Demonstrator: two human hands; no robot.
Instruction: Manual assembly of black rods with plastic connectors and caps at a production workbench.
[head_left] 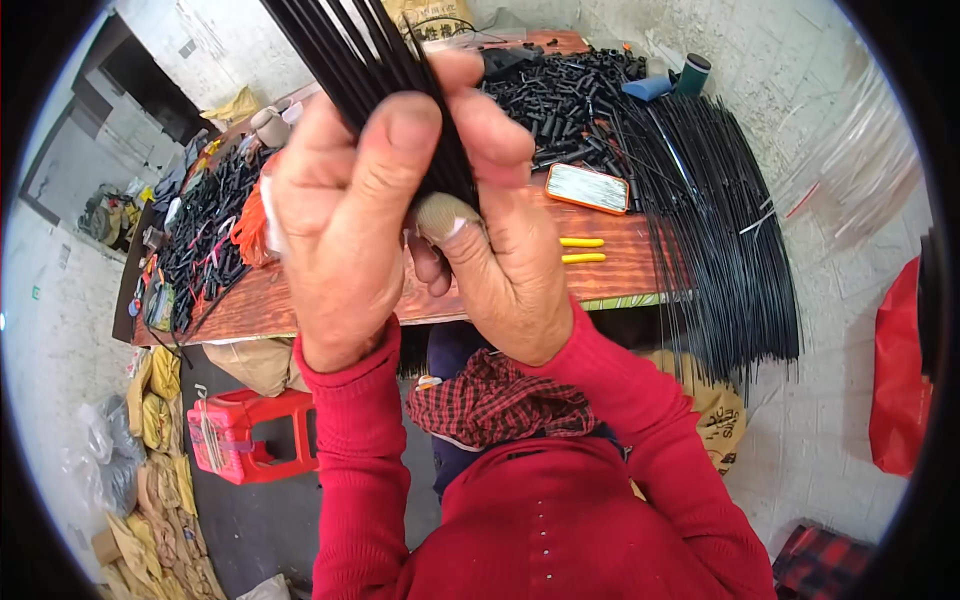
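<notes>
The left hand and the right hand are both closed around one bundle of thin black rods, held up close to the camera above the near edge of the brown wooden table; one finger, probably of the right hand, wears a beige fabric cot.

Just beyond the right hand lies a flat rectangular orange-rimmed case, with two short yellow sticks beside it. Farther back sits a heap of small black plastic fittings. A long sheaf of black rods overhangs the table's right edge. More black parts and orange cords crowd the table's left end.

Below the table's left edge stands a red plastic stool; yellow sacks line the floor's left margin. A red bag hangs at the far right.
</notes>
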